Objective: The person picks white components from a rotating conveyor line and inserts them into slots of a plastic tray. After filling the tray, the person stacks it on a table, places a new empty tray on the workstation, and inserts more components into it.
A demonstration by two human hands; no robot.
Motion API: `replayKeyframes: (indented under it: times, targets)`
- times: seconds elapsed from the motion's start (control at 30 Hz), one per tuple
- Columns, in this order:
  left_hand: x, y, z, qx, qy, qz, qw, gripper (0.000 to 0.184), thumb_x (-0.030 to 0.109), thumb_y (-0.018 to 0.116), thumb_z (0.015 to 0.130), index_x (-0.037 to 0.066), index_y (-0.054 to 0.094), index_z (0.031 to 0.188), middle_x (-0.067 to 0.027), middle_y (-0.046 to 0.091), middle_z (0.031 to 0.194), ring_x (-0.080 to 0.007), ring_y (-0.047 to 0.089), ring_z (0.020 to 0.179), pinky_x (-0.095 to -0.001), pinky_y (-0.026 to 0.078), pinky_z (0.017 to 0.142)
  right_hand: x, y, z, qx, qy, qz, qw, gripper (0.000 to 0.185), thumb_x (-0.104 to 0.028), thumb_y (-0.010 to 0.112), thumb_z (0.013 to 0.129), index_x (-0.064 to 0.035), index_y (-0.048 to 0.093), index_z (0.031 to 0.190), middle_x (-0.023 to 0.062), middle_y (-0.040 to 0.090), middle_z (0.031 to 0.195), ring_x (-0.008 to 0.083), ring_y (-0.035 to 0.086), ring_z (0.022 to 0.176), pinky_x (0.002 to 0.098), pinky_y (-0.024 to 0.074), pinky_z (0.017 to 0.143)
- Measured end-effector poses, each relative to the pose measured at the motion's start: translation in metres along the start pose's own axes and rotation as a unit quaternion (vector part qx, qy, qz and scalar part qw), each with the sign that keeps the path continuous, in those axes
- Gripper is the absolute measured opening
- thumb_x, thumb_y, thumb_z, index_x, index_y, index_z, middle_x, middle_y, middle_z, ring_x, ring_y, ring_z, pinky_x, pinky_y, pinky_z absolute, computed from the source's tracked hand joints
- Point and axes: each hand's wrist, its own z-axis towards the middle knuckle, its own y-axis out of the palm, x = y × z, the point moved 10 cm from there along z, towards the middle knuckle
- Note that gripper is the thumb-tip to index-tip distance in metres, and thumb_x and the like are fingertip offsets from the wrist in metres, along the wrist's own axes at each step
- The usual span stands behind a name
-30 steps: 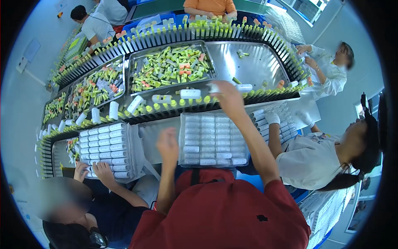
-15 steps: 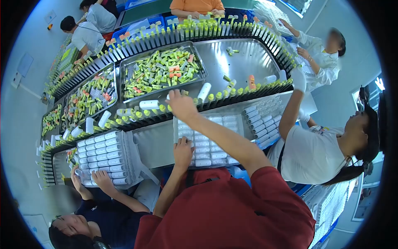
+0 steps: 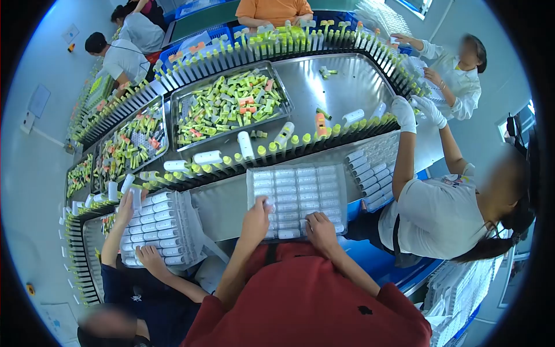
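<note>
A clear plastic tray (image 3: 342, 199) packed with rows of white cylindrical casings (image 3: 284, 191) lies in front of me. My left hand (image 3: 257, 217) is over its near left part, fingers bunched together; what they hold, if anything, is hidden. Resting on the lower right of the tray, my right hand (image 3: 320, 230) has its bent fingers slightly apart over the casings. Beyond the tray runs a black rack (image 3: 231, 168) of upright yellow-tipped pieces. Loose white casings, including one standing tilted (image 3: 245, 146), lie along it.
Behind the rack, a metal tray (image 3: 173, 124) holds many yellow-green and orange pieces. At left, a co-worker's hand (image 3: 151, 260) rests on another filled tray (image 3: 184, 254). A gloved co-worker's hand (image 3: 403, 114) is at the rack's right end. Another part-filled tray (image 3: 386, 151) lies to my right.
My right hand has come back from the rack to the near right of the tray. My left hand has shifted slightly inward. The left co-worker's hand has risen toward the rack.
</note>
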Motion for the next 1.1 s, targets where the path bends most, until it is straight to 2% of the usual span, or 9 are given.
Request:
replayKeyframes:
  times: [0.1, 0.27, 0.5, 0.63, 0.73, 0.87, 0.9, 1.0, 1.1]
  targets:
    - [0.071, -0.054, 0.03, 0.075, 0.076, -0.117, 0.987, 0.024, 0.024, 0.056, 0.109, 0.003, 0.058, 0.12, -0.0255, 0.072, 0.094, -0.0496, 0.07, 0.086, -0.054, 0.053, 0.073, 0.004, 0.002, -0.014, 0.019, 0.0, 0.033, 0.999, 0.02, -0.01, 0.072, 0.087, -0.003, 0.069, 0.106, 0.0145, 0.07, 0.104, 0.0368, 0.067, 0.1, 0.0486, 0.0556, 0.088]
    - [0.121, -0.064, 0.085, 0.075, 0.196, 0.011, 0.978, 0.03, 0.031, 0.059, 0.107, 0.003, 0.061, 0.117, -0.0238, 0.073, 0.089, -0.0473, 0.07, 0.083, -0.0569, 0.053, 0.074, 0.011, 0.014, -0.016, 0.013, 0.017, 0.039, 0.999, 0.032, -0.01, 0.079, 0.082, -0.0036, 0.07, 0.111, 0.0148, 0.067, 0.111, 0.0369, 0.064, 0.106, 0.0476, 0.0536, 0.09]
    - [0.067, -0.152, 0.077, 0.373, 0.03, 0.066, 0.925, 0.031, 0.03, 0.064, 0.105, 0.001, 0.066, 0.114, -0.0248, 0.073, 0.085, -0.0457, 0.071, 0.076, -0.0535, 0.054, 0.066, 0.024, 0.007, -0.007, 0.028, -0.01, 0.064, 0.998, 0.034, -0.004, 0.076, 0.084, -0.0057, 0.069, 0.117, 0.018, 0.065, 0.115, 0.0381, 0.061, 0.11, 0.0471, 0.0509, 0.091]
    - [0.071, -0.158, 0.099, 0.37, 0.044, 0.079, 0.924, 0.032, 0.032, 0.066, 0.104, 0.0, 0.065, 0.108, -0.0223, 0.073, 0.085, -0.043, 0.073, 0.074, -0.0518, 0.055, 0.063, 0.026, -0.023, 0.02, 0.026, 0.113, 0.207, 0.971, 0.028, -0.002, 0.066, 0.095, -0.0034, 0.064, 0.123, 0.0235, 0.068, 0.114, 0.0441, 0.065, 0.105, 0.049, 0.052, 0.088]
    - [0.055, -0.141, 0.13, 0.357, 0.061, 0.246, 0.899, 0.029, 0.031, 0.068, 0.102, 0.002, 0.063, 0.1, -0.0171, 0.071, 0.084, -0.0402, 0.073, 0.069, -0.0501, 0.057, 0.061, 0.002, -0.046, 0.072, 0.002, 0.143, 0.198, 0.97, 0.025, -0.002, 0.059, 0.1, -0.0011, 0.061, 0.125, 0.0252, 0.07, 0.113, 0.0483, 0.066, 0.103, 0.05, 0.0524, 0.086]
    - [0.046, -0.164, 0.113, 0.358, 0.082, 0.306, 0.878, 0.029, 0.03, 0.069, 0.099, 0.003, 0.059, 0.094, -0.0146, 0.069, 0.089, -0.0339, 0.073, 0.091, -0.0485, 0.058, 0.079, -0.111, -0.083, 0.177, 0.13, -0.153, 0.155, 0.967, 0.034, -0.019, 0.074, 0.095, -0.0033, 0.064, 0.123, 0.0198, 0.069, 0.113, 0.0414, 0.067, 0.106, 0.0471, 0.0531, 0.09]
    - [0.038, -0.164, 0.107, 0.281, 0.067, 0.306, 0.907, 0.034, 0.03, 0.069, 0.098, 0.0, 0.061, 0.112, -0.0211, 0.067, 0.115, -0.0364, 0.062, 0.123, -0.0538, 0.046, 0.105, -0.142, -0.082, 0.196, 0.149, -0.24, 0.119, 0.952, 0.036, -0.024, 0.076, 0.092, -0.0043, 0.065, 0.12, 0.0176, 0.069, 0.111, 0.0393, 0.067, 0.106, 0.0464, 0.053, 0.092]
    - [0.061, -0.163, 0.03, 0.417, 0.081, 0.359, 0.831, 0.048, 0.025, 0.068, 0.098, -0.002, 0.056, 0.136, -0.0257, 0.052, 0.144, -0.0412, 0.043, 0.144, -0.0597, 0.028, 0.118, -0.202, -0.041, 0.241, 0.078, -0.442, 0.014, 0.893, 0.037, -0.031, 0.078, 0.089, -0.0062, 0.067, 0.114, 0.0125, 0.071, 0.109, 0.0346, 0.068, 0.106, 0.0441, 0.0522, 0.099]
    - [0.004, -0.109, -0.017, 0.379, 0.068, 0.184, 0.904, 0.057, 0.017, 0.066, 0.097, -0.001, 0.048, 0.148, -0.026, 0.04, 0.157, -0.0452, 0.033, 0.149, -0.0613, 0.023, 0.12, -0.217, 0.028, 0.264, -0.065, -0.386, -0.084, 0.916, 0.027, -0.028, 0.071, 0.091, -0.0064, 0.071, 0.108, 0.0139, 0.074, 0.104, 0.0336, 0.07, 0.104, 0.0465, 0.0552, 0.092]
